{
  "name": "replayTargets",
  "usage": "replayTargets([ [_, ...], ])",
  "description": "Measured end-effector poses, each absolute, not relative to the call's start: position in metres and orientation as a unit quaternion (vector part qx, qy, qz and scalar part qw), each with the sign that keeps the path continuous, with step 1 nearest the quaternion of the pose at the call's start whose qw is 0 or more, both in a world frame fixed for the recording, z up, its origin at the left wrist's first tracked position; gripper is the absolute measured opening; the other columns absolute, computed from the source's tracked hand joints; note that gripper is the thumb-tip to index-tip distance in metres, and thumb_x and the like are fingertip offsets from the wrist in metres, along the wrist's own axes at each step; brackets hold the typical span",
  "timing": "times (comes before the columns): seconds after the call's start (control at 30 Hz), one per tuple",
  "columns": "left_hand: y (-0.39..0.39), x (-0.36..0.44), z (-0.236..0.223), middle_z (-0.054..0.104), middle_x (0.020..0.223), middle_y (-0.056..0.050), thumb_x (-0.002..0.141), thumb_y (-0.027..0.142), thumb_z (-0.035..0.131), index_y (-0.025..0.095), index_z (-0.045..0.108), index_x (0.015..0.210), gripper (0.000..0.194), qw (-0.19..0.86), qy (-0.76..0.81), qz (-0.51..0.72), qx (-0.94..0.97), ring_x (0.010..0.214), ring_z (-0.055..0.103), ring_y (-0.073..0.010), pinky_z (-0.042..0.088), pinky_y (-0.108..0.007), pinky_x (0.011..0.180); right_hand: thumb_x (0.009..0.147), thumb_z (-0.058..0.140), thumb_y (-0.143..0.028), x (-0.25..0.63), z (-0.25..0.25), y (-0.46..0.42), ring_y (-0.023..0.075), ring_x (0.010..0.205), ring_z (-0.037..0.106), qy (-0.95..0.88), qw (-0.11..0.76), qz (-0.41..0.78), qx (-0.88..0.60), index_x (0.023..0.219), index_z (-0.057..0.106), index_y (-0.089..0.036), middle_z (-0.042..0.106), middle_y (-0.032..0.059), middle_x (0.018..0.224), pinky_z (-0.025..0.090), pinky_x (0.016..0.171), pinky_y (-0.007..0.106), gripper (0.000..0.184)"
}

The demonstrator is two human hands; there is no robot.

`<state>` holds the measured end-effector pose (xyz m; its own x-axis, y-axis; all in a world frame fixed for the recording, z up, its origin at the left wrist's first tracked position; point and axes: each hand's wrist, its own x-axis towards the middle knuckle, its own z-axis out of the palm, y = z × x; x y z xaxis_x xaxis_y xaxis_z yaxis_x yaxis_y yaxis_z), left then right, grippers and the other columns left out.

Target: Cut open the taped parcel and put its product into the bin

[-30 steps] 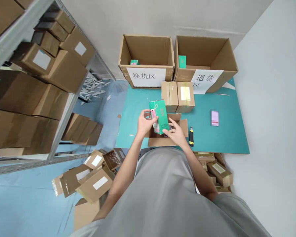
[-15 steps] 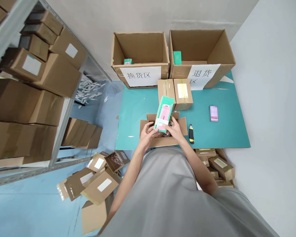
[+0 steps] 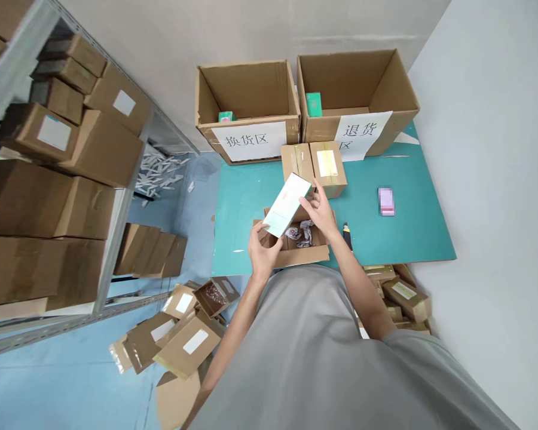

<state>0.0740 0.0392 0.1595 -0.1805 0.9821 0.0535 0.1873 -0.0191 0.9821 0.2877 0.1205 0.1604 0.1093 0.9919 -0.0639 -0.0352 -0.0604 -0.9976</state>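
Note:
Both my hands hold a slim green product box (image 3: 287, 204) tilted over a small open cardboard box (image 3: 296, 254) on the teal mat (image 3: 385, 239). My left hand (image 3: 263, 248) grips the box's near end and my right hand (image 3: 319, 210) grips its far end. A pale face of the box is turned up. Crumpled wrapping (image 3: 299, 234) lies inside the open box.
Two sealed small boxes (image 3: 314, 167) sit beyond it. Two large open cartons with paper signs (image 3: 246, 110) (image 3: 354, 95) stand against the wall, each holding a green item. A utility knife (image 3: 346, 234) and a phone (image 3: 386, 200) lie on the mat. Shelving with boxes (image 3: 58, 179) is left; loose parcels (image 3: 179, 334) cover the floor.
The green box has been turned in my hands from its pink-and-green printed face to a pale face, and it has tilted toward the far right. My right hand moved up to its far end.

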Motion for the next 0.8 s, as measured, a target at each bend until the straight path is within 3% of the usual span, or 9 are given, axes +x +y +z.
replayTargets([
  [0.13, 0.035, 0.073, 0.162, 0.065, 0.158, -0.016, 0.091, 0.031, 0.086, 0.028, 0.068, 0.114, 0.029, 0.294, 0.567, 0.465, 0.613, 0.16, 0.053, -0.0385, 0.045, -0.065, 0.133, 0.096, 0.065, -0.082, 0.288, 0.156, 0.131, 0.0328, 0.14, 0.07, -0.438, 0.53, 0.495, -0.531, 0.169, 0.048, -0.031, 0.072, 0.0139, 0.153, 0.066, 0.109, 0.048, 0.09],
  [0.27, 0.032, 0.076, 0.165, 0.069, 0.153, -0.014, 0.087, 0.031, 0.091, 0.03, 0.071, 0.104, 0.026, 0.295, 0.554, 0.467, 0.624, 0.162, 0.051, -0.0411, 0.04, -0.071, 0.135, 0.102, 0.044, -0.084, 0.289, 0.144, 0.13, 0.0297, 0.139, 0.07, -0.443, 0.508, 0.497, -0.546, 0.166, 0.047, -0.031, 0.071, 0.0114, 0.152, 0.063, 0.11, 0.047, 0.083],
  [0.43, 0.033, 0.076, 0.165, 0.068, 0.155, -0.016, 0.086, 0.048, 0.094, 0.027, 0.069, 0.119, 0.046, 0.402, 0.567, 0.535, 0.48, 0.154, 0.062, -0.0376, 0.06, -0.057, 0.119, 0.095, 0.059, -0.087, 0.307, 0.141, 0.133, 0.0305, 0.143, 0.067, -0.442, 0.532, 0.486, -0.534, 0.137, 0.064, -0.028, 0.072, 0.0122, 0.151, 0.057, 0.117, 0.047, 0.073],
  [0.6, 0.04, 0.069, 0.143, 0.081, 0.13, -0.01, 0.079, 0.062, 0.095, 0.027, 0.065, 0.116, 0.059, 0.575, 0.576, 0.526, 0.247, 0.125, 0.079, -0.0282, 0.067, -0.045, 0.106, 0.094, 0.066, -0.084, 0.319, 0.149, 0.142, 0.0296, 0.13, 0.071, -0.451, 0.517, 0.505, -0.524, 0.116, 0.067, -0.027, 0.078, 0.0104, 0.137, 0.059, 0.109, 0.045, 0.061],
  [0.7, 0.04, 0.068, 0.131, 0.083, 0.124, -0.009, 0.08, 0.066, 0.093, 0.027, 0.066, 0.116, 0.059, 0.627, 0.558, 0.494, 0.226, 0.129, 0.079, -0.0267, 0.068, -0.041, 0.107, 0.092, 0.074, -0.081, 0.315, 0.158, 0.152, 0.0284, 0.125, 0.071, -0.465, 0.525, 0.496, -0.511, 0.109, 0.068, -0.027, 0.08, 0.0083, 0.125, 0.06, 0.107, 0.043, 0.057],
  [0.8, 0.041, 0.071, 0.13, 0.084, 0.124, -0.011, 0.084, 0.07, 0.092, 0.026, 0.071, 0.124, 0.063, 0.692, 0.525, 0.456, 0.194, 0.135, 0.077, -0.0307, 0.071, -0.038, 0.106, 0.09, 0.078, -0.081, 0.311, 0.167, 0.164, 0.0278, 0.12, 0.071, -0.508, 0.517, 0.48, -0.495, 0.11, 0.074, -0.026, 0.08, 0.0068, 0.121, 0.06, 0.106, 0.042, 0.058],
])
